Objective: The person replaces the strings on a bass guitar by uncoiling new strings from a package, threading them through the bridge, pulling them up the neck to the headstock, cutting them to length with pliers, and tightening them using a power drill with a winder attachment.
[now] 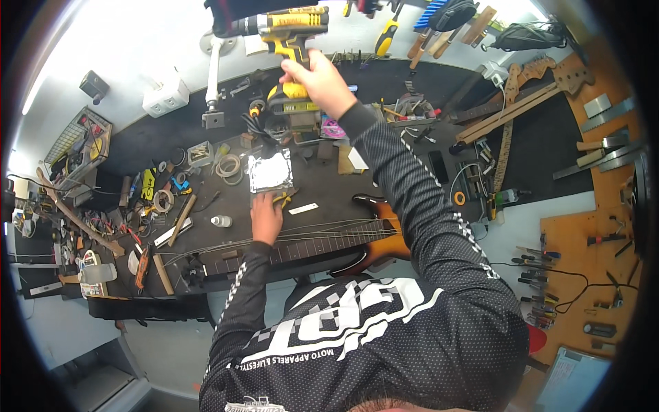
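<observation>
My right hand (316,81) is closed on the grip of a yellow and black cordless drill (288,27), raised at the top of the view. My left hand (266,214) reaches onto the dark bench, fingers loosely extended at the lower edge of a silver foil pouch (270,167), beside small yellow-handled pliers (283,200). Under and right of that hand lies a sunburst guitar (381,247) with loose strings across its long fretboard (309,244). A small white bottle (221,221) stands left of the hand, and a short white strip (303,208) lies to its right.
The dark bench (199,261) holds scattered tools, tape rolls (227,168), a wire basket (82,144) at left and wooden guitar necks (522,96) at right. Tools hang along the back wall, including a yellow screwdriver (386,38). A wooden board (570,240) on the right carries more tools.
</observation>
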`<state>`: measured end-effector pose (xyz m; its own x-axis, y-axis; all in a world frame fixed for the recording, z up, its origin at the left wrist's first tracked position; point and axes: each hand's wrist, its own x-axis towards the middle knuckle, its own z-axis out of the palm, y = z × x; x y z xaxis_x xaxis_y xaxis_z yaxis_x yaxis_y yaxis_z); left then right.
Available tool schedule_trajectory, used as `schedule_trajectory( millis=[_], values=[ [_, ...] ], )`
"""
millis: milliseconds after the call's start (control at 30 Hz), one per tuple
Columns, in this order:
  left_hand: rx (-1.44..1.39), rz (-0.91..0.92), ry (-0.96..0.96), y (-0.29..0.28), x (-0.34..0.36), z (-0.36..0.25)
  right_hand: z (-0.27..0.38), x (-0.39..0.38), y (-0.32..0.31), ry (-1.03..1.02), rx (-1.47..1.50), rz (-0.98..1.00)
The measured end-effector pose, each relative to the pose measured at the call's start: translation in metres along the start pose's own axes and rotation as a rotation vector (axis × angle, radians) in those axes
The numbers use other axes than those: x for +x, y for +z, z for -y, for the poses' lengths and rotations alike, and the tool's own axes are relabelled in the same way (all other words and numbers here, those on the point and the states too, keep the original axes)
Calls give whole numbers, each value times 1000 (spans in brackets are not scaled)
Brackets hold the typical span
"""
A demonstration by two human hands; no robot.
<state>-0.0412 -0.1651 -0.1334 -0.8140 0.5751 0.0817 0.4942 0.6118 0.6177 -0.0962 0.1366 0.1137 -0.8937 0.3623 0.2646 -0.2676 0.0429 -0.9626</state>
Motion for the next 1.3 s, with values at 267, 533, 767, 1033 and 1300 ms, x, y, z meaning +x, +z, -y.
schedule_trajectory(
  millis=[267, 533, 767, 1033, 1300],
  values=[
    [-287, -110, 292, -67, -64, -124, 0, -155, -25, 53, 43, -79],
    [-852, -28, 180, -66, -37, -250, 30, -283, -13, -347, -688, 84],
    [-1288, 167, -117, -99, -86, -235, 45, -302, -50, 187, 56, 27],
    [-916, 24, 64, -95, -138, -208, 97, -283, 2, 336, 866, 123],
    [-1383, 144, 63, -146, -194, -170, 136, -310, 92, 361, 931, 167]
  ],
)
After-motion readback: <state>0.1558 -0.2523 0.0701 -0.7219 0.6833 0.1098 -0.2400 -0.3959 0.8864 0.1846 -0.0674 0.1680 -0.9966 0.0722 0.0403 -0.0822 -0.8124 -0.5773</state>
